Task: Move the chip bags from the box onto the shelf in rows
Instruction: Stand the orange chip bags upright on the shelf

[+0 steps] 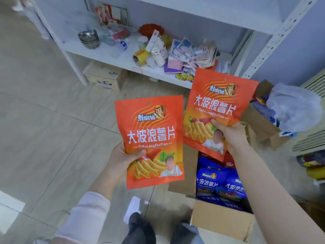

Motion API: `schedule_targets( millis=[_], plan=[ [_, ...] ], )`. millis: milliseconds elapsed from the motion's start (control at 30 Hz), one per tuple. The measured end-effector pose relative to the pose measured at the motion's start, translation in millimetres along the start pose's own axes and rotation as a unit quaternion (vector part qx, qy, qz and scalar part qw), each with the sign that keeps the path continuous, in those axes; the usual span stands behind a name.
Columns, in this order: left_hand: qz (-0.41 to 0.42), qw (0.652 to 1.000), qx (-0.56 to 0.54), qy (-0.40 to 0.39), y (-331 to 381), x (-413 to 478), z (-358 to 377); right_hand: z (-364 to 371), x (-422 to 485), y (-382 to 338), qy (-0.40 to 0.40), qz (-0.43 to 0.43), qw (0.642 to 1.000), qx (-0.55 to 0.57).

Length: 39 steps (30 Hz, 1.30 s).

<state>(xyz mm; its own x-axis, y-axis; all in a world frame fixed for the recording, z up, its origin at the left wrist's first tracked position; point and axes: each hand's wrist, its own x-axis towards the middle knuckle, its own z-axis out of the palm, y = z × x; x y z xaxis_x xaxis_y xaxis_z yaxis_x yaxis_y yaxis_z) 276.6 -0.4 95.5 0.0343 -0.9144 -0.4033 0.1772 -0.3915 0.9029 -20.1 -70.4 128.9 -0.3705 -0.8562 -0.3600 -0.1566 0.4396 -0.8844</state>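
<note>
Hands: your left hand (pixel 121 161) grips the left orange chip bag (pixel 151 138) at its lower left edge, thumb laid across the front; your right hand (pixel 228 136) pinches the right orange chip bag (pixel 216 110) low on its right side, thumb on the front.
Bags: you hold both upright in the air, apart from each other and short of the white shelf (pixel 109 55).
Box: the cardboard box (pixel 221 224) stands open on the floor at your right, with blue chip bags (pixel 218 184) lying inside.
Handling: expect light, puffy pouches of slick, crinkly film with brittle chips inside. Squeezing the belly would likely crush them.
Hold: take each by a sealed side or bottom edge, or cradle it loosely.
Shelf space: the lower board carries steel bowls (pixel 88 38) and a heap of mixed packets (pixel 184 51); little of it is bare.
Hidden: your fingers behind both bags are out of sight. The box's far end sits behind your right arm and the right bag. How many bags remain you cannot tell, and the far shelf items are blurred.
</note>
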Motion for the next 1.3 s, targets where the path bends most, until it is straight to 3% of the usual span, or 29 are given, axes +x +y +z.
schedule_targets(
  millis=[200, 433, 933, 1300],
  plan=[
    [0.008, 1.0, 0.001, 0.021, 26, -3, -87, 98, -18, -43, -0.057, -0.026, 0.998, 0.004],
    [0.007, 0.998, 0.026, 0.056, 50, 35, -136, 176, -1, -88, -0.074, -0.053, 0.996, 0.003],
    [0.054, 0.993, 0.028, 0.101, 202, 222, -181, 300, 155, -254, -0.126, -0.113, 0.985, 0.046],
    [0.112, 0.99, 0.063, 0.054, 318, 378, -272, 444, 237, -375, -0.121, -0.153, 0.979, 0.054]
  ],
)
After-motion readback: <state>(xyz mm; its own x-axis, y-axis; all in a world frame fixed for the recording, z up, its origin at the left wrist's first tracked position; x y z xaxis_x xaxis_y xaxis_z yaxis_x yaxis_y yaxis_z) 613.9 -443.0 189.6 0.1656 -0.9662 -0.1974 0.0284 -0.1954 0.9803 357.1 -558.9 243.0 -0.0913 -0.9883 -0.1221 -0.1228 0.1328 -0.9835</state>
